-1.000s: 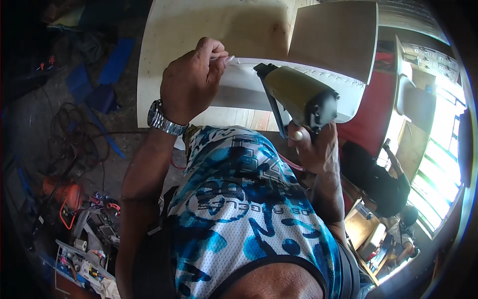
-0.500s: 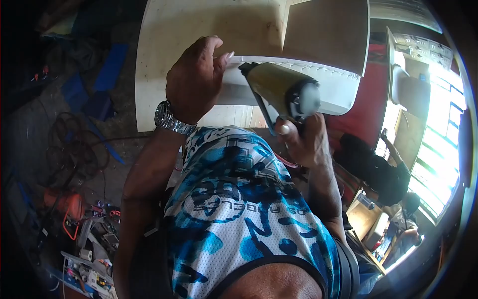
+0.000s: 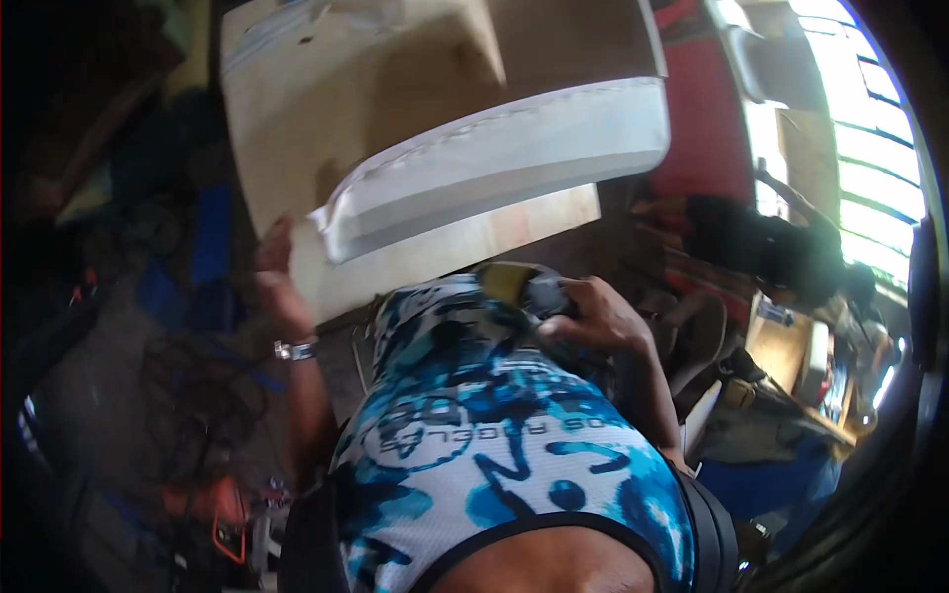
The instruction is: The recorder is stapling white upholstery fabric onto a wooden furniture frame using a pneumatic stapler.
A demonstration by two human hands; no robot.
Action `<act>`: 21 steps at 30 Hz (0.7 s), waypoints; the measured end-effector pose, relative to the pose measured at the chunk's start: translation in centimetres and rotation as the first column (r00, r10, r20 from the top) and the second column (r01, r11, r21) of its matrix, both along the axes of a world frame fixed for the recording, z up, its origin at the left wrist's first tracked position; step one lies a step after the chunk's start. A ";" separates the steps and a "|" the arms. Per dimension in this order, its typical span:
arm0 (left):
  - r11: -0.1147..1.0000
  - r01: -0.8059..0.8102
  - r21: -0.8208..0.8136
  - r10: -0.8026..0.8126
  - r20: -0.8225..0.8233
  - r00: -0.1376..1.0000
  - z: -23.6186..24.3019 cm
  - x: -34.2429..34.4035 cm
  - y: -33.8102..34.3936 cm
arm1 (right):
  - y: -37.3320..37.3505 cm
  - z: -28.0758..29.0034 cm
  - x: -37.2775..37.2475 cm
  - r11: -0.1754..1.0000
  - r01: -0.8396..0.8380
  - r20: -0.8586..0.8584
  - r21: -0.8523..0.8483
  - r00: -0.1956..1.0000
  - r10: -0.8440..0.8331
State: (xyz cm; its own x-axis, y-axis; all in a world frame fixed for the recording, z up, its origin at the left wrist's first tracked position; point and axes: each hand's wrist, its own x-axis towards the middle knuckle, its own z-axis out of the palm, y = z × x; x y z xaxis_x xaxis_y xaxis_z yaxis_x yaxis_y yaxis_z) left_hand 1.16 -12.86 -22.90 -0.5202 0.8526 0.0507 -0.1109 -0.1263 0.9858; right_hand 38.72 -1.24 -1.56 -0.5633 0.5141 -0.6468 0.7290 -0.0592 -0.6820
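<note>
A light plywood panel fills the upper middle. Along its near part runs a white cover strip, with a puckered, fastened seam on its far side and a bunched fold at its left end. At the panel's left near edge is my left hand, wearing a metal watch; motion blurs its fingers, so their grip is unclear. My right hand is closed around a yellow and dark staple gun, held close to my shirt and apart from the panel. The gun's nose is hard to make out.
Beyond the panel on the right is a red surface. Another person in dark clothes is at the right, near a bright barred window. Blue pieces and an orange object lie at the left.
The panel has swung, its right side going farther away and its left side nearer. My left hand has shifted left to its edge. My right hand has drawn the staple gun back toward me.
</note>
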 end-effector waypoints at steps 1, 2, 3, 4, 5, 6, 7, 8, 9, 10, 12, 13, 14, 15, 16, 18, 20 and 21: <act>0.999 0.037 0.026 -0.036 -0.043 0.998 0.1 1.1 -0.2 | -1.1 -0.3 1.0 0.989 0.146 0.179 -0.026 0.974 -0.139; 0.996 0.086 0.029 -0.082 -0.127 0.989 1.2 2.7 0.2 | -2.1 -1.5 2.4 0.980 0.194 0.278 0.030 0.940 -0.195; 0.990 0.136 0.029 -0.128 -0.203 0.971 2.1 3.7 0.9 | -3.2 -3.2 3.9 0.959 0.255 0.310 0.121 0.908 -0.281; 0.993 0.118 0.013 -0.114 -0.168 0.979 1.1 4.3 0.9 | -3.8 -4.3 5.1 0.942 0.311 0.379 0.122 0.863 -0.334; 0.993 0.116 0.013 -0.113 -0.121 0.986 1.8 5.2 1.6 | -4.3 -5.5 6.4 0.920 0.368 0.449 0.134 0.805 -0.387; 0.994 0.113 0.015 -0.111 -0.080 0.991 3.0 5.7 2.4 | -5.3 -7.5 8.4 0.891 0.413 0.431 0.186 0.781 -0.452; 0.998 0.056 0.015 -0.054 -0.099 0.994 2.1 5.7 2.6 | -6.0 -8.8 9.4 0.829 0.545 0.418 0.129 0.728 -0.543; 0.998 0.065 -0.008 -0.066 -0.103 0.993 1.7 5.9 3.1 | -6.8 -10.0 10.2 0.739 0.669 0.412 0.079 0.653 -0.635; 0.997 0.073 -0.029 -0.076 -0.110 0.991 1.5 6.0 3.7 | -7.5 -11.3 10.9 0.679 0.732 0.359 0.058 0.619 -0.698; 0.999 -0.054 -0.007 0.051 -0.211 0.976 0.9 6.4 4.2 | -7.9 -12.3 11.3 0.661 0.746 0.368 0.076 0.595 -0.714; 0.981 -0.192 -0.035 0.176 -0.267 0.948 -1.3 5.4 4.2 | -8.6 -14.6 11.9 0.646 0.755 0.383 0.114 0.567 -0.730; 0.956 -0.292 -0.010 0.280 -0.254 0.926 -0.6 5.7 4.8 | -8.6 -15.3 11.5 0.657 0.746 0.402 0.112 0.570 -0.716; 0.938 -0.344 -0.039 0.327 -0.226 0.918 -0.9 5.1 5.1 | -8.6 -15.6 11.5 0.679 0.728 0.412 0.102 0.590 -0.694; 0.918 -0.397 -0.006 0.373 -0.330 0.867 -0.6 4.8 5.3 | -8.5 -16.0 11.4 0.699 0.710 0.422 0.089 0.609 -0.672; 0.905 -0.421 -0.057 0.370 -0.382 0.847 -0.9 4.1 5.5 | -8.2 -16.4 11.2 0.725 0.679 0.436 0.111 0.623 -0.650; 0.860 -0.494 -0.128 0.357 -0.542 0.761 -0.2 1.4 6.6 | -8.3 -19.0 10.5 0.734 0.673 0.367 0.095 0.661 -0.654; 0.807 -0.582 -0.096 0.425 -0.590 0.687 1.5 -0.9 8.6 | -7.4 -19.3 9.0 0.747 0.659 0.325 0.081 0.691 -0.645; 0.804 -0.593 0.027 0.478 -0.622 0.620 0.1 -4.2 9.3 | -6.7 -18.4 7.8 0.725 0.688 0.382 0.026 0.664 -0.643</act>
State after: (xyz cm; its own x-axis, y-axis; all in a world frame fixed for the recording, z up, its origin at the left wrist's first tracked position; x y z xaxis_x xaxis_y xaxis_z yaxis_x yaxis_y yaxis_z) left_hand -3.04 -3.60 -22.80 -0.8025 0.4549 0.3860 0.5119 0.1927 0.8371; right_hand 46.53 -7.97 -19.93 0.1695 0.5762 -0.7995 0.6432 -0.6793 -0.3532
